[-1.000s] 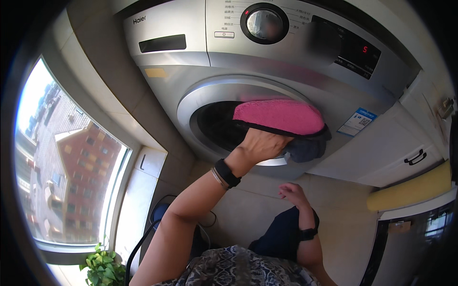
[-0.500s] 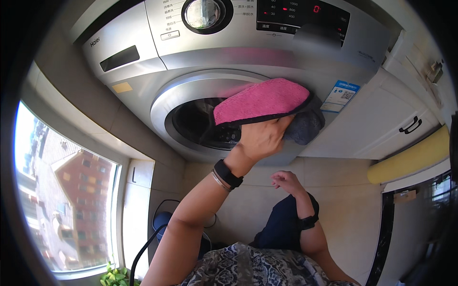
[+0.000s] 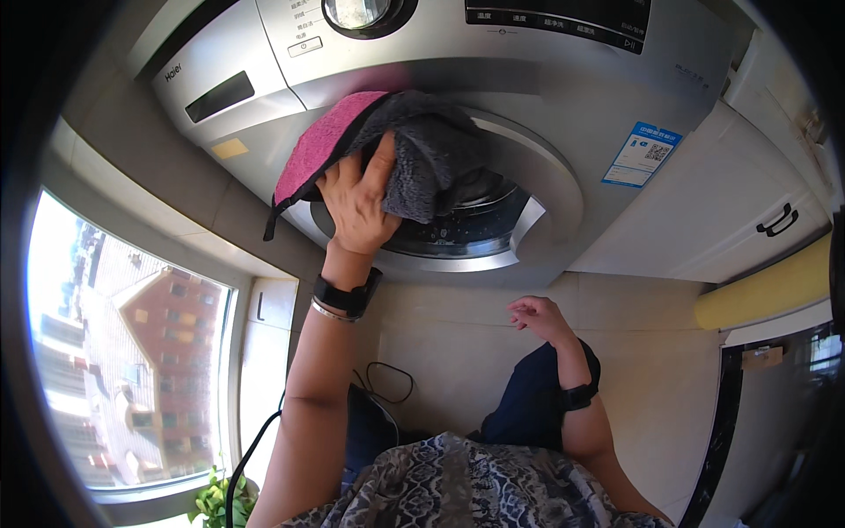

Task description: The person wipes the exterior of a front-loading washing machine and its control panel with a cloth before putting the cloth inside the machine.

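In the upper middle of the frame, a pink and grey cloth lies bunched over the upper left of the round door on a silver washer. The left hand reaches up from the lower left and holds the cloth, its fingers spread and partly tucked beneath the pink side's dark edging. A loose corner hangs at the left.

Right of centre, lower down, the right hand hovers in front of the floor, its fingers loosely bent, with nothing visible in them.

At the top edge is a dial, partly cut off. A window fills the left side, with a plant at the lower left and a black cord beside the left forearm.

As a judgement, the cloth could slip and drop, because much of it hangs outside the fingers. A fold could catch on the door's rim if dragged across it. A careless upward sweep could turn the dial, and the cord could snag the left arm.
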The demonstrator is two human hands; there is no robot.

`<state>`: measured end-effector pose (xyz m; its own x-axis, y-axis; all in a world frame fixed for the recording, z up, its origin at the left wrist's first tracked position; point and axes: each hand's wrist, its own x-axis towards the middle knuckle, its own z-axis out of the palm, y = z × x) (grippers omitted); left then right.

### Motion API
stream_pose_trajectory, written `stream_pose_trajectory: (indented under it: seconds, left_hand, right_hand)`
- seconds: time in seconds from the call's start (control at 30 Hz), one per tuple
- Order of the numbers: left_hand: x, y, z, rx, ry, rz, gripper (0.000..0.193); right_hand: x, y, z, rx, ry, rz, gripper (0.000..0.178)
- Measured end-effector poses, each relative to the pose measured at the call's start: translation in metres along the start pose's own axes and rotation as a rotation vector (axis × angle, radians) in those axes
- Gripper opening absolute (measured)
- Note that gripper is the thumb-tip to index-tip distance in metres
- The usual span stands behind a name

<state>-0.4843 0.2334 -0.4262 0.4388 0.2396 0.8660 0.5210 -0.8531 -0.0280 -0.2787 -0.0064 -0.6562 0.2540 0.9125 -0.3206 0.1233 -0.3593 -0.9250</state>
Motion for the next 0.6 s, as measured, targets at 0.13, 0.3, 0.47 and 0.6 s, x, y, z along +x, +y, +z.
stream_pose_trajectory:
  seconds: [0.13,0.3,0.47,0.6]
  left_hand:
    - [-0.058,-0.067,0.027,0.092,0.168,-0.113,0.059]
    - [-0.201,-0.11,0.076,0.189,0.098,-0.34,0.046]
    - [-0.242,0.009,0.127,-0.268,0.035,-0.981,0.049]
    - [-0.259,0.092,0.159,-0.209,-0.197,-0.937,0.056]
  right_hand:
    - [-0.003,0.005,-0.008,0.017,0.017,-0.002,0.019]
    - [-0.004,-0.001,-0.002,0.064,0.011,0.009,0.019]
    - [-0.009,-0.001,-0.01,0.035,0.032,0.035,0.018]
    - [-0.007,-0.003,-0.008,0.017,-0.007,0.047,0.018]
